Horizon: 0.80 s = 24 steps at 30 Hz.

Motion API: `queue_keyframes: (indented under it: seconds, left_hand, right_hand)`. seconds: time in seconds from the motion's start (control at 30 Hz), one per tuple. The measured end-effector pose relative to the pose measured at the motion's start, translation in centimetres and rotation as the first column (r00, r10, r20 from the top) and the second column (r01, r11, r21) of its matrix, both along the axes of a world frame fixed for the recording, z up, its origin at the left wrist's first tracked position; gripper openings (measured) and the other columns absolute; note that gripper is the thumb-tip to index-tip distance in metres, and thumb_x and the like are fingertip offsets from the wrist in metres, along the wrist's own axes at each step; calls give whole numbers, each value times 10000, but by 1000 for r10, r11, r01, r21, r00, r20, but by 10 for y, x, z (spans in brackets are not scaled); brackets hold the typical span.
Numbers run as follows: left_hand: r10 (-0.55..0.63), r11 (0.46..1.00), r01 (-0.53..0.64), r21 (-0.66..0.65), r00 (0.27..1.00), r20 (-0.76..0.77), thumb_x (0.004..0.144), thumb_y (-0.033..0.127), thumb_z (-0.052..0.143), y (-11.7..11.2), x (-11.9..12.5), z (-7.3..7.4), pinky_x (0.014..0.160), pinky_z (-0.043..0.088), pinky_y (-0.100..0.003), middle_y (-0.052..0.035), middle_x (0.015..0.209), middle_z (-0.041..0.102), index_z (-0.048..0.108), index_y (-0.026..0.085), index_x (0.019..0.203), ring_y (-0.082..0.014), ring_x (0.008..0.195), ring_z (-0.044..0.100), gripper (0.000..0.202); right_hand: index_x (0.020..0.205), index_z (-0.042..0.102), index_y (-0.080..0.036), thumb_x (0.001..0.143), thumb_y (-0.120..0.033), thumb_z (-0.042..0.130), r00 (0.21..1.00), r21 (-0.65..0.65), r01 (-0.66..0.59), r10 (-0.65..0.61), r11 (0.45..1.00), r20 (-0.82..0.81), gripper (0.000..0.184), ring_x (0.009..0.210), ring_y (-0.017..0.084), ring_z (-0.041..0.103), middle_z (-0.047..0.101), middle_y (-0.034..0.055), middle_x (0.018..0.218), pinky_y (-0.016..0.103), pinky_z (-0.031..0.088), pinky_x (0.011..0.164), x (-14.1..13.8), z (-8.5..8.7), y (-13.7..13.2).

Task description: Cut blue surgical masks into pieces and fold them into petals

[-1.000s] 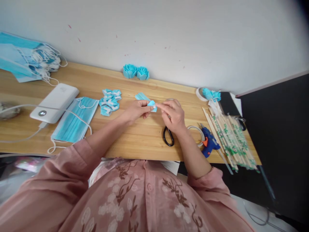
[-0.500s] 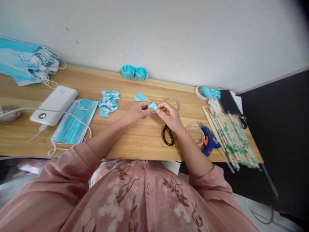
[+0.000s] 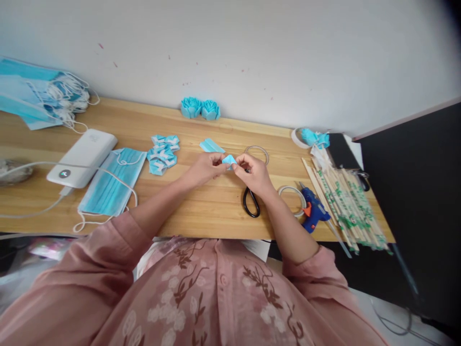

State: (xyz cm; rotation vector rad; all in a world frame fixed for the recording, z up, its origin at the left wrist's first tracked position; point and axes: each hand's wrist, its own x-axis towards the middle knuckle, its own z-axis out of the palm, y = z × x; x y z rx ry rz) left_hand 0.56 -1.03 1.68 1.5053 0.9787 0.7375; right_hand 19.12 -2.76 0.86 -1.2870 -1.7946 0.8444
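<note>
Between both hands, above the table's middle, is a small folded light-blue piece (image 3: 229,160) with a pointed top, seemingly cut from mask fabric. My left hand (image 3: 208,167) pinches its left corner between thumb and fingers. At the right corner, my right hand (image 3: 253,173) grips it the same way. A flat blue strip (image 3: 212,145) lies just behind the left fingers. Black-handled scissors (image 3: 251,204) lie partly under my right hand, their blades hidden. Several folded blue and white pieces (image 3: 163,154) rest in a group to the left.
Two blue folded flowers (image 3: 200,108) stand by the wall. On the left are a blue mask (image 3: 112,181), a white power bank (image 3: 82,157) and a mask pile (image 3: 43,93). A blue glue gun (image 3: 312,210), tape rings (image 3: 292,201) and wrapped chopsticks (image 3: 351,211) lie right.
The folded piece has turned slightly in my fingertips, and its white patch shows less. Both hands stay in nearly the same place.
</note>
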Motion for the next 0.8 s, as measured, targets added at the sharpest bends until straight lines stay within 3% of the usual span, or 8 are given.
queue_keyframes:
  seconds: [0.17, 0.3, 0.6, 0.8]
  left_hand:
    - [-3, 999, 4, 54, 1000, -26, 793, 338, 614, -1, 1, 0, 520, 247, -227, 57, 591, 371, 471, 177, 644, -72, 552, 321, 262]
    - [-5, 999, 6, 39, 1000, -24, 793, 317, 613, -1, 2, 0, 516, 236, -233, 59, 584, 359, 471, 181, 633, -72, 538, 303, 253]
    - [21, 999, -20, -35, 999, 46, 755, 365, 666, 1, 1, -2, 539, 294, -232, 49, 579, 443, 533, 177, 659, -80, 543, 368, 249]
    - [174, 977, -136, -167, 954, 243, 707, 379, 709, 5, 2, -9, 742, 410, -260, 7, 766, 614, 637, 160, 766, -117, 731, 514, 238]
  right_hand:
    - [712, 513, -208, 853, -339, 580, 999, -6, 3, -3, 1000, 37, 204, 605, 111, 456, 528, -26, 670, 268, 359, 592, 1, 1, -1]
    - [631, 480, -208, 919, -416, 515, 998, 23, 40, -41, 999, 42, 357, 571, 113, 385, 417, -31, 591, 281, 322, 572, 3, 3, -1]
    - [804, 603, -225, 835, -426, 636, 996, -55, 55, -59, 997, -64, 206, 674, 148, 560, 641, 9, 766, 286, 440, 635, 0, 2, -1]
    - [801, 620, -219, 884, -484, 572, 992, -85, 4, -15, 996, -126, 282, 694, 155, 564, 630, 12, 758, 297, 447, 664, 2, 7, -3]
